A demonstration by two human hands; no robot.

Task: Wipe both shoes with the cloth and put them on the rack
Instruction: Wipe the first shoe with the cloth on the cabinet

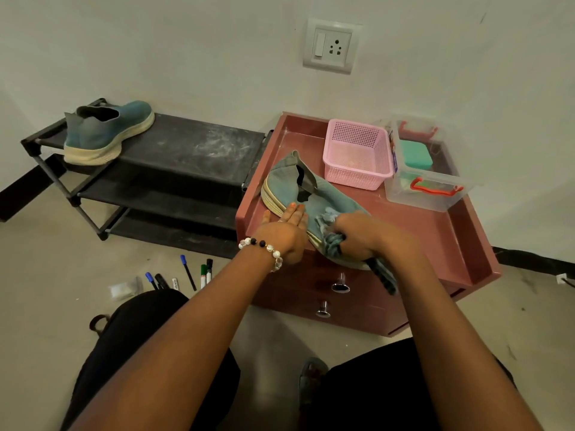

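two shoes [107, 132] [298, 188], one cloth [331, 241], one rack [186, 144], one pink basket [357, 154], six markers [188, 272].

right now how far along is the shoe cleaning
One shoe already sits on the rack. The second shoe lies on the red cabinet: the left hand steadies it, the right hand holds the cloth against it. Left: finish wiping, then rack it.

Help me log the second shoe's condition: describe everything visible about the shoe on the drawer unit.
The shoe is a teal knit slip-on with a dark lining and a thick cream sole. It lies tilted on the maroon drawer unit, heel toward the wall. The left hand presses flat on its side; the right hand grips a grey-blue cloth against its toe.
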